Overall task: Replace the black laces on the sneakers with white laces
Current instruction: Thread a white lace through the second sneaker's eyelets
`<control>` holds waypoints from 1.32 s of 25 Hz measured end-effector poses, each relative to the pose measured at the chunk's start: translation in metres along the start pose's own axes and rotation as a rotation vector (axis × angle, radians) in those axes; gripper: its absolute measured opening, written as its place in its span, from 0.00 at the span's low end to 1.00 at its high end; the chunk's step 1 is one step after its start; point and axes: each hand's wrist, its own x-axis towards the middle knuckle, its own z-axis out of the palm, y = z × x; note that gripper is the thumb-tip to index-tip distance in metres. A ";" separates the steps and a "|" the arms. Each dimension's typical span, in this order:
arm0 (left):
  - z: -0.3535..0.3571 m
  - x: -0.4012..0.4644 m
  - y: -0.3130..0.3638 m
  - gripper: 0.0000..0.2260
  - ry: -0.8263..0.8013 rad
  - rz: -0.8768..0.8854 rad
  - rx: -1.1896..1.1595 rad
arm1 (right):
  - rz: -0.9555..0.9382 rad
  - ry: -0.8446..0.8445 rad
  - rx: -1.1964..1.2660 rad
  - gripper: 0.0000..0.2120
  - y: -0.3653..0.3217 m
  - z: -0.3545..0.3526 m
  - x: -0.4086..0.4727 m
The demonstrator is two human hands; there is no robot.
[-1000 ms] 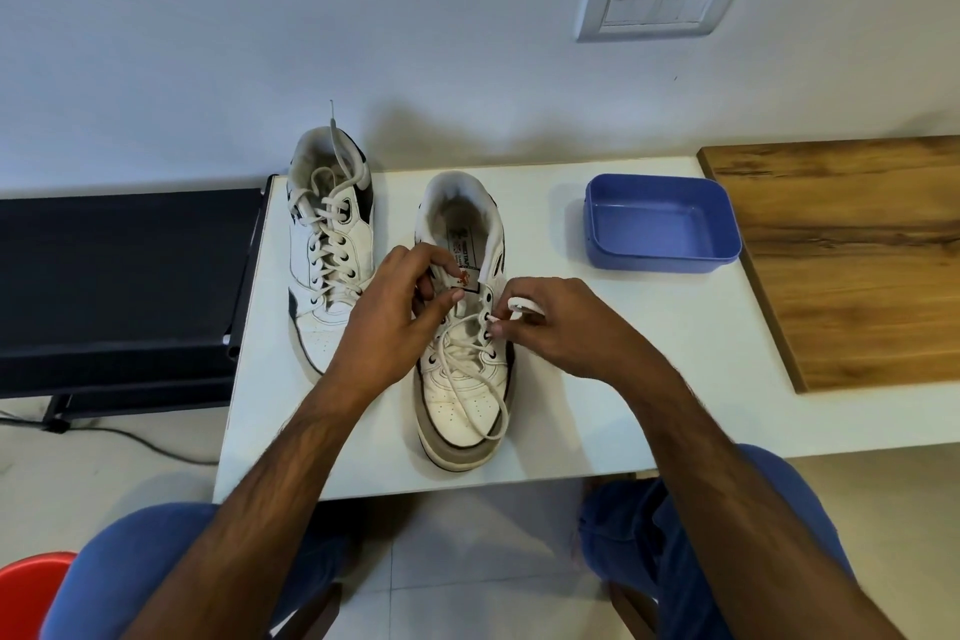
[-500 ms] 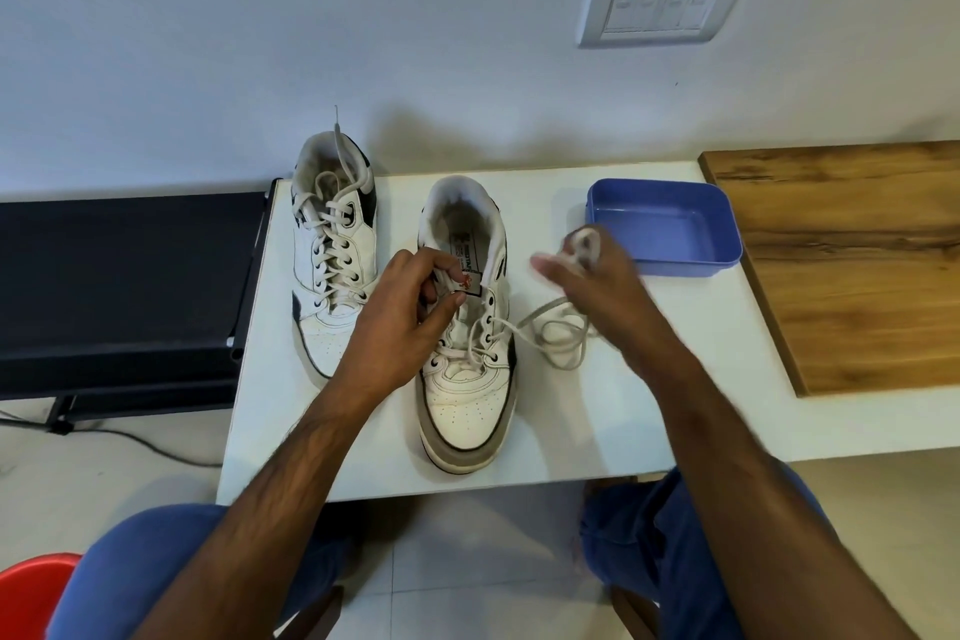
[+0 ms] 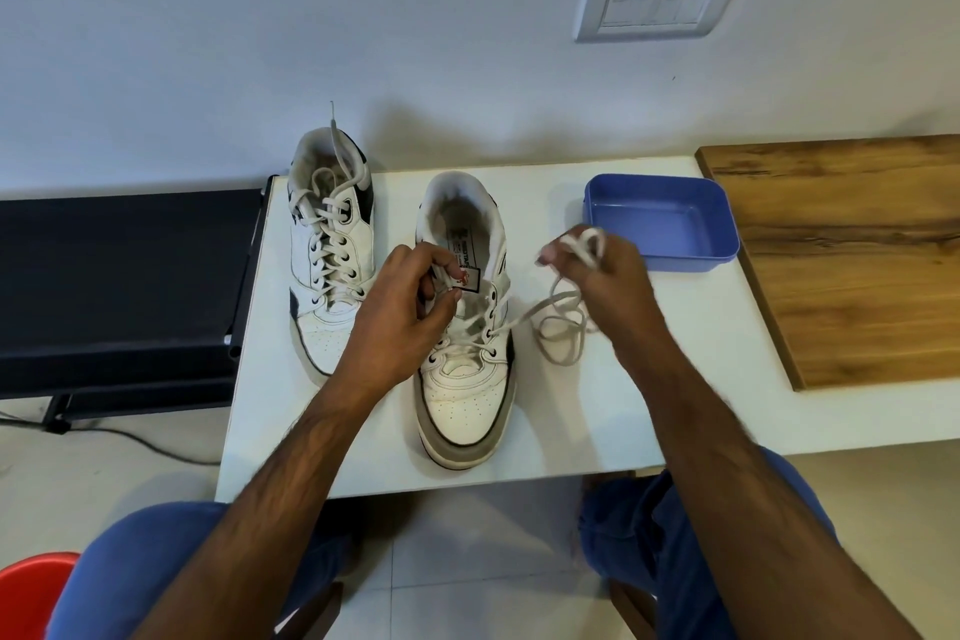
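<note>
Hands [image 3: 613, 276] on white lace [image 3: 558, 322]

The left hand [image 3: 400, 312] pinches the tongue of the near sneaker [image 3: 465, 327], fingers curled over its eyelets. The right hand [image 3: 605, 276] grips the white lace [image 3: 558, 322], which loops below its fingers, the blue tray [image 3: 722, 252] just beyond.

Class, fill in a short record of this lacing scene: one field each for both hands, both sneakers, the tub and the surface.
left hand: pinches the lace at the tongue of the near sneaker
right hand: grips the white lace, pulled out to the side
near sneaker: partly laced, white
far sneaker: laced in white, untouched
blue tub: nothing visible inside, beyond the right hand
table: white, holds both sneakers and the tub
</note>
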 end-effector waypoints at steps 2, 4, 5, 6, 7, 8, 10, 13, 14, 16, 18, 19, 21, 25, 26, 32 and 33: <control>0.000 0.000 0.000 0.13 -0.007 0.000 -0.003 | 0.139 0.155 0.220 0.07 0.000 -0.004 0.001; -0.002 0.001 -0.001 0.12 -0.014 0.007 0.001 | 0.252 0.165 0.319 0.09 0.002 -0.001 0.001; -0.002 0.000 -0.002 0.12 -0.015 0.009 -0.002 | 0.283 0.147 0.345 0.09 0.003 0.001 0.001; -0.003 -0.001 -0.002 0.11 -0.016 0.010 0.000 | 0.307 0.132 0.373 0.10 0.002 0.002 0.001; -0.003 -0.002 -0.002 0.10 -0.017 0.012 0.013 | 0.326 0.125 0.415 0.10 0.001 0.003 0.002; -0.003 -0.003 -0.001 0.10 -0.011 0.021 0.041 | 0.339 0.124 0.471 0.11 0.000 0.003 0.003; -0.003 -0.006 0.000 0.09 0.041 0.077 0.130 | 0.354 0.108 0.582 0.09 0.000 -0.001 0.005; 0.001 -0.012 0.012 0.10 0.096 0.247 0.368 | 0.397 0.034 0.804 0.05 0.003 -0.005 0.008; 0.005 -0.014 0.017 0.10 0.063 0.325 0.466 | 0.388 0.027 0.910 0.06 0.003 -0.006 0.011; 0.018 -0.021 0.026 0.11 -0.015 0.424 0.668 | 0.312 0.054 1.026 0.10 0.005 -0.009 0.016; 0.030 -0.027 0.028 0.12 -0.032 0.390 0.781 | 0.217 0.144 0.716 0.19 0.007 -0.014 0.022; 0.032 -0.028 0.028 0.13 -0.026 0.344 0.786 | 0.170 0.169 0.420 0.25 0.010 -0.016 0.022; 0.034 -0.028 0.027 0.14 -0.031 0.280 0.764 | 0.067 0.173 -0.047 0.34 0.018 -0.021 0.020; 0.035 -0.028 0.029 0.16 -0.029 0.277 0.736 | -0.199 0.084 -0.407 0.17 0.018 -0.027 0.014; 0.035 -0.028 0.029 0.15 -0.033 0.273 0.723 | -0.196 -0.053 -0.504 0.11 0.015 -0.027 0.010; 0.022 -0.024 0.027 0.13 -0.022 0.298 0.595 | 0.018 -0.407 -1.007 0.14 0.025 0.008 -0.005; 0.018 -0.022 0.028 0.12 -0.008 0.296 0.555 | 0.023 -0.371 -1.051 0.14 0.027 0.012 -0.004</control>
